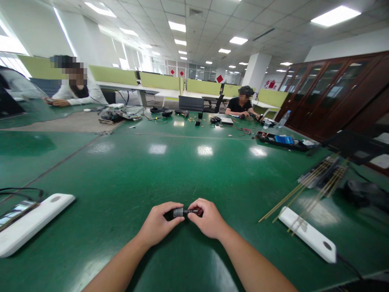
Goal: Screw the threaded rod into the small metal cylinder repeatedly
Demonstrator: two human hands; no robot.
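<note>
Here, left hand [156, 225] pinches the grey barrel of a small cylindrical part [182, 212]; right hand [208, 219] pinches its dark end, just above the green table [158, 174]. Best: keep both ends coaxial, turn gently, wrists low.

Two bare forearms enter from the bottom edge. No sleeves, cuffs or gloves in view. Left hand [158, 228] and right hand [208, 219]: no rings seen. Wrists bare, no watch, no band. Fingernails short and plain where visible.
</note>
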